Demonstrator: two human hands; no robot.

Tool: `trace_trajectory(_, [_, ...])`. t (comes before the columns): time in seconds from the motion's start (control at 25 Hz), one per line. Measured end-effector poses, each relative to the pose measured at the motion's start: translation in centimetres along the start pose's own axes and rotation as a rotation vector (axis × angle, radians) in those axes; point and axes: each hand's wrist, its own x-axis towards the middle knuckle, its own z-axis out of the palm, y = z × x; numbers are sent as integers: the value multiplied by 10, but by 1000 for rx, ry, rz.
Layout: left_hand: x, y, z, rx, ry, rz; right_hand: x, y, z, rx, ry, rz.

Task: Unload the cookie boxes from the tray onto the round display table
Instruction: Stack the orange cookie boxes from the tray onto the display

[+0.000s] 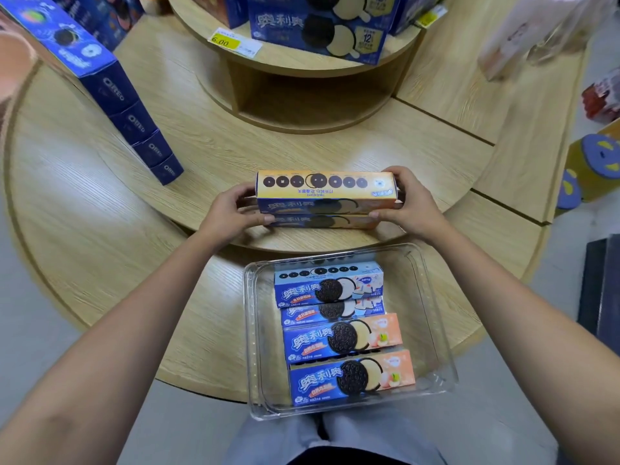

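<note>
Two orange-and-blue cookie boxes [324, 187], stacked one on the other, rest near the front edge of the middle tier of the round wooden display table [208, 139]. My left hand [235, 209] grips their left end and my right hand [407, 204] grips their right end. Below them a clear plastic tray [432, 317] sits on the lowest tier, close to my body. Inside it lie several cookie boxes: two blue-and-white ones [328, 292] at the far side and two blue-and-peach ones [349, 360] nearer to me.
A slanted stack of dark blue cookie boxes [134, 119] stands at the left of the middle tier. The top tier holds large blue boxes [315, 31] and a yellow price tag [224, 40]. Bagged goods [536, 31] and other packages lie at the right.
</note>
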Motion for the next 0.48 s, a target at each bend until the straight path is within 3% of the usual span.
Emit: trace_trajectory(0.48, [-16, -2, -22, 116, 80, 7, 6, -13, 27, -265, -67, -55])
